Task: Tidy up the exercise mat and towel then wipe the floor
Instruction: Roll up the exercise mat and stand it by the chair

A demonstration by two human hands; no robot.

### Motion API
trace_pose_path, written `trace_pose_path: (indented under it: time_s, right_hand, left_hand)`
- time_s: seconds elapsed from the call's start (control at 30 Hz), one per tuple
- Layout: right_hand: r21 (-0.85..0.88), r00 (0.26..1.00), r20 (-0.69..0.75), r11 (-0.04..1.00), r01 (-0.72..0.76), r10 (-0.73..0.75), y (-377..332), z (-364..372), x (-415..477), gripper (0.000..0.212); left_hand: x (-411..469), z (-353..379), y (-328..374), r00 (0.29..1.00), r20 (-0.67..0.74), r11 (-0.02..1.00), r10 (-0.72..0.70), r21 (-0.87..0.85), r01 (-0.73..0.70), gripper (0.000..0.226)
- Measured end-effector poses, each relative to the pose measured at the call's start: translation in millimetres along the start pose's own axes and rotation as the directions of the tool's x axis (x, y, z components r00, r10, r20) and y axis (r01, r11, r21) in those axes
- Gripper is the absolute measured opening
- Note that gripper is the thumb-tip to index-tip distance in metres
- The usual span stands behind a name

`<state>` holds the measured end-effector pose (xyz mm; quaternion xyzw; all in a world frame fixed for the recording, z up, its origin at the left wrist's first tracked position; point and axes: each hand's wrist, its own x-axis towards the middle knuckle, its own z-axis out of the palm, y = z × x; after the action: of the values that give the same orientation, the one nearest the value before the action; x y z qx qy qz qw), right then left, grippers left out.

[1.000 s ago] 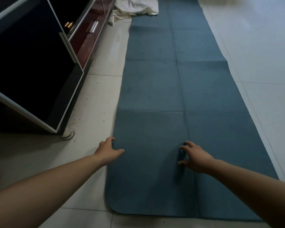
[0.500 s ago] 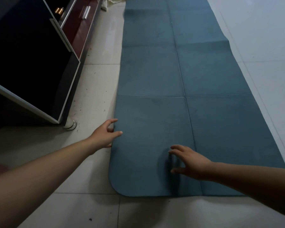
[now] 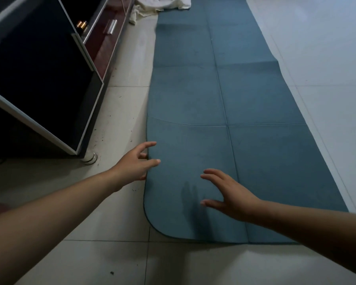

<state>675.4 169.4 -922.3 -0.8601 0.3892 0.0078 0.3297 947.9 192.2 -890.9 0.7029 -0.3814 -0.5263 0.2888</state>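
Right hand (image 3: pixel 230 194): drawn back since the earlier frame, fingers spread over the near end of the mat (image 3: pixel 193 99). Left hand (image 3: pixel 137 163): spread at its left edge. Mat laid flat; towel (image 3: pixel 162 5) crumpled beyond; floor (image 3: pixel 111 254) judged unwiped.

The tiled floor (image 3: pixel 115 262) bears 1 blue mat (image 3: pixel 193 95), a white towel (image 3: pixel 162 5) at its far end, a cabinet (image 3: pixel 39 68) to its left.

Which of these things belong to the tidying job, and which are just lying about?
Job: blue exercise mat; white towel at its far end; tiled floor; left hand at the mat's edge; right hand over the mat.
Just there: dark cabinet; its metal foot.
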Motion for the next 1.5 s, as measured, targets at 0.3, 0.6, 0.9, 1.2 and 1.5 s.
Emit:
trace_pose_path:
  time_s: [0.3, 0.6, 0.9, 1.2, 1.5]
  right_hand:
    - [0.196, 0.967, -0.223, 0.977, -0.081, 0.125, -5.8, -62.7, 4.3, 0.077]
    - [0.471, 0.971, 0.003, 0.856, -0.213, 0.240, -32.9, -53.3, -53.7, 0.068]
    - [0.431, 0.940, -0.239, 0.894, -0.122, 0.243, -33.3, -51.1, -20.9, 0.013]
    - [0.400, 0.945, -0.296, 0.917, -0.009, 0.139, -43.7, -87.2, 19.9, 0.009]
    - [0.287, 0.949, -0.214, 0.944, -0.164, 0.230, -18.7, -88.0, 7.5, 0.016]
  left_hand:
    - [-22.5, -7.5, 30.7, 0.928, 0.214, 0.939, 0.305, 0.094, -0.330, 0.052]
    - [-4.1, 23.3, 51.0, 0.939, 0.135, 0.936, 0.316, 0.117, -0.332, 0.058]
    - [1.8, 19.8, 61.6, 0.988, 0.025, 0.938, 0.152, 0.310, -0.153, 0.078]
    - [-4.6, 15.5, 90.2, 0.885, 0.138, 0.860, 0.444, 0.210, -0.464, 0.044]
    - [18.8, -1.9, 63.7, 0.903, -0.120, 0.904, 0.413, 0.170, -0.392, 0.012]
